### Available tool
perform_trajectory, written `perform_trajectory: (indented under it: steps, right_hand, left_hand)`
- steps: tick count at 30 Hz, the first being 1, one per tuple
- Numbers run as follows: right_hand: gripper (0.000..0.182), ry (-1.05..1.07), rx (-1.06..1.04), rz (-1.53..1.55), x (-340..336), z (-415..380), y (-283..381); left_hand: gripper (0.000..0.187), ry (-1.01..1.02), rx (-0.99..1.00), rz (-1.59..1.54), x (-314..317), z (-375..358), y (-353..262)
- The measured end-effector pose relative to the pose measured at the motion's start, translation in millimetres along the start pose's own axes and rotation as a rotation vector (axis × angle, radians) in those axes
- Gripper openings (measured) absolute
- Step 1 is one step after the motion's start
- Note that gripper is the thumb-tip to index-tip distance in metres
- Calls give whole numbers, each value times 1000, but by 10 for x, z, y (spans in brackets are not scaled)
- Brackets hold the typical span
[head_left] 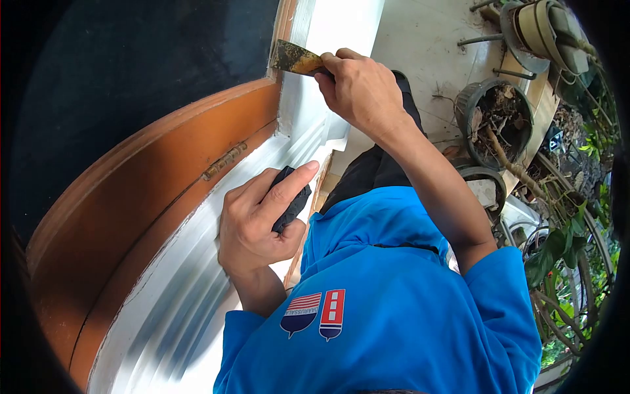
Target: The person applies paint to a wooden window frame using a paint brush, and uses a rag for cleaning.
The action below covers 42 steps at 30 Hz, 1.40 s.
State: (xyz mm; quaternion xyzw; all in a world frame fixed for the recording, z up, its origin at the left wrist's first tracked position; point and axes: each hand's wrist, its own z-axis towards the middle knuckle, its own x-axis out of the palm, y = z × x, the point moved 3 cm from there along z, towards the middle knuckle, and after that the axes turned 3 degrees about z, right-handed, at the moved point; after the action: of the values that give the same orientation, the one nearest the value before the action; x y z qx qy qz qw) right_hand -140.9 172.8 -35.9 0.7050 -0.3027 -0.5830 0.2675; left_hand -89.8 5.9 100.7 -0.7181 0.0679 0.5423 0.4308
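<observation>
While the right fingers (332, 63) grip a scraper (295, 59) and left fingers (280, 195) a black object (293, 211), plant pots (470, 121) flank the legs (359, 173).

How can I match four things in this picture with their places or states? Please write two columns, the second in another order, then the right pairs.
Column 1
1. Stained scraper with a flat blade
2. Small metal hinge
3. Black bunched item
4. Round dark plant pot

Column 2
A. Fixed on orange-brown wood
B. Held in the left hand
C. Contains dry leaves and twigs
D. Held in the right hand

Right pairs: 1-D, 2-A, 3-B, 4-C
</observation>
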Motion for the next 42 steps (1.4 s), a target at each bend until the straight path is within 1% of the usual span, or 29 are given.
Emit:
perform_trajectory:
  steps: [2,5,8,11,13,16,19,23,26,28,30,31,33,34,35,37,39,40,41,42]
  right_hand:
    - [25,1,-4,-28,-10,-4,46]
    - [25,-78,-30,-150,43,-40,123]
    - [26,-86,-38,-215,39,-76,228]
    - [26,-61,-13,-197,74,-85,213]
    - [25,-93,-24,-174,93,-104,223]
    - [24,-83,2,-133,101,-105,207]
    - [23,-95,14,-77,136,-126,168]
    - [24,-105,45,-1,178,-159,140]
    - [23,-50,35,127,178,-147,29]
    - [20,-125,71,228,125,-200,-55]
    - [19,-195,61,361,45,-252,-174]
    - [19,-181,90,427,-1,-311,-227]
    - [22,-154,141,558,-121,-475,-298]
    - [21,-111,210,672,-88,-576,-373]
    - [21,-72,233,785,-79,-697,-379]
    - [25,10,278,1011,-116,-961,-310]
    - [37,38,159,1044,-186,-1158,-155]
    - [44,1,-22,896,-216,-1230,-82]
    - [40,-1,-77,862,-248,-1304,-39]
    - [37,-2,-135,829,-276,-1362,1]
  left_hand:
    - [74,-3,5,2,8,0,0]
    - [74,-4,15,9,13,3,11]
    - [74,15,14,8,8,-9,12]
    - [74,30,13,6,6,-23,23]
    - [74,36,9,10,8,-22,14]
    - [74,-1,21,-14,6,12,3]
    - [75,42,-24,-6,-21,15,-9]
    - [75,-9,-36,-39,-7,20,-16]
    - [74,-23,-51,-33,-25,20,-33]
    - [72,-36,-62,-40,-43,30,-59]
    - [67,-27,-79,-78,-54,29,-62]
    - [65,-21,-87,-97,-58,28,-67]
    - [54,-4,-162,-121,37,11,-17]
    - [50,4,-197,-134,116,6,21]
    - [50,16,-257,-191,220,11,45]
    - [61,38,-375,-305,513,47,67]
    - [76,-43,-328,-439,787,71,59]
    - [80,-104,-308,-432,916,28,74]
    - [64,-179,-190,-456,971,59,95]
    - [55,-175,-352,-576,963,63,43]
